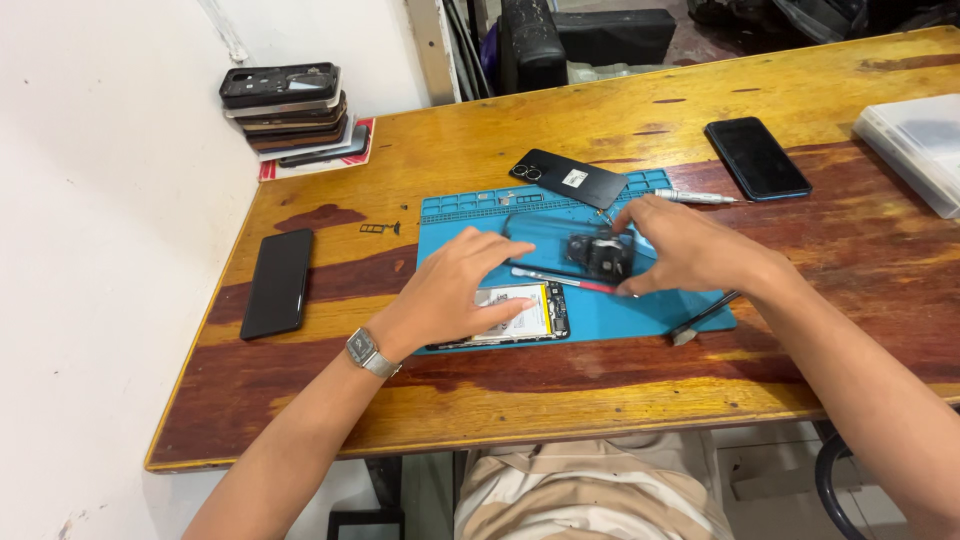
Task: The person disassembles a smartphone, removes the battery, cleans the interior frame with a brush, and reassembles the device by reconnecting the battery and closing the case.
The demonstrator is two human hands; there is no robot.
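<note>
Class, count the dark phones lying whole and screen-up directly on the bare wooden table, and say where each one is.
2. One phone lies left of the blue mat, near the wall; the other phone lies at the far right. The stack in the corner may hide more.
</note>
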